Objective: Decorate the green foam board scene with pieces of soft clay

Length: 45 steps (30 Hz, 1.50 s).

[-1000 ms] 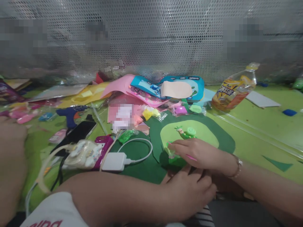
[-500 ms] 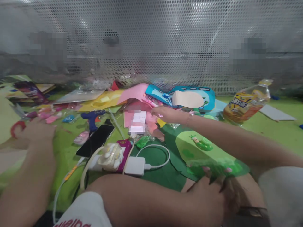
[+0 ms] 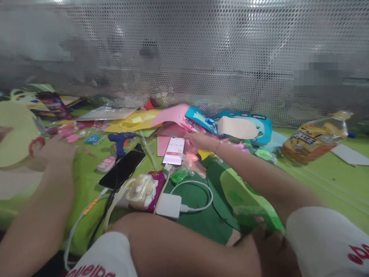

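My right hand (image 3: 198, 140), with a thin bracelet at the wrist, reaches far forward over the table. Its fingers lie stretched out on pink paper just right of a phone with a lit screen (image 3: 173, 151). My left arm crosses low in front of me. My left hand (image 3: 269, 252) sits at the bottom right, partly under my right arm, its fingers curled on the near edge of a layered green paper piece (image 3: 245, 200), which tilts up.
Another person's hand (image 3: 54, 152) rests at the left by red-handled scissors (image 3: 36, 142) and a pale yellow disc (image 3: 14, 134). Also on the green table are a black phone (image 3: 123, 167), blue glue gun (image 3: 121, 139), white charger (image 3: 169, 206), blue pouch (image 3: 230, 125) and lying bottle (image 3: 314, 140). A perforated metal screen (image 3: 184, 57) closes the back.
My right hand left the green paper piece and reached forward to the pile by the lit phone. My left hand kept hold of the green piece, whose near edge has lifted.
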{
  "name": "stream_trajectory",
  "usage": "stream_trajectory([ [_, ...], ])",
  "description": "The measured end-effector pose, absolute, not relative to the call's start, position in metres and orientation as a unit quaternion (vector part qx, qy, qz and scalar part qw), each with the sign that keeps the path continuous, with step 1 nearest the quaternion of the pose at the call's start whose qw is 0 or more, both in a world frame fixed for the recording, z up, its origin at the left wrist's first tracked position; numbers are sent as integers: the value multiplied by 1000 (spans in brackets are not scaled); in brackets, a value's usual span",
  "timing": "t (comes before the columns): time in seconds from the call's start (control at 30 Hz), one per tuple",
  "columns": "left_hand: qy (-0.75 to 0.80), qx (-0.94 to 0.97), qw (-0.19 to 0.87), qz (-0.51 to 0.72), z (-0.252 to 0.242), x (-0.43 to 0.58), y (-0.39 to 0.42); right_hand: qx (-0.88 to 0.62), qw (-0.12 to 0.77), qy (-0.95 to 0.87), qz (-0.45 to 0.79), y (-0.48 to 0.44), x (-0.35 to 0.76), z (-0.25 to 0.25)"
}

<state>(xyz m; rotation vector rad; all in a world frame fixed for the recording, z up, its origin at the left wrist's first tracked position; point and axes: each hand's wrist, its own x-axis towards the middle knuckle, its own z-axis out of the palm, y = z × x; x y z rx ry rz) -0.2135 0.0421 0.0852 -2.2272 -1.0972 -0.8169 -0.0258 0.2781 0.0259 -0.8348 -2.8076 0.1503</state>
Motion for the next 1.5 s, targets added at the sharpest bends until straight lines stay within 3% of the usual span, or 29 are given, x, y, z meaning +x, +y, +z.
stream_trajectory([
  [0.17,-246,-903,253,-245,21,-48,12,-276,151,-946,75,240,13,54],
  [0.23,-165,-939,222,-205,-6,-11,8,-254,225,-928,152,209,41,67],
  [0.47,-155,-962,165,-151,-22,0,7,-315,304,-863,253,96,134,67],
  [0.7,-174,-960,163,-145,-22,6,5,-324,414,-786,325,95,161,24],
  [1.5,-168,-962,167,-135,-25,3,6,-292,278,-857,321,89,159,24],
])
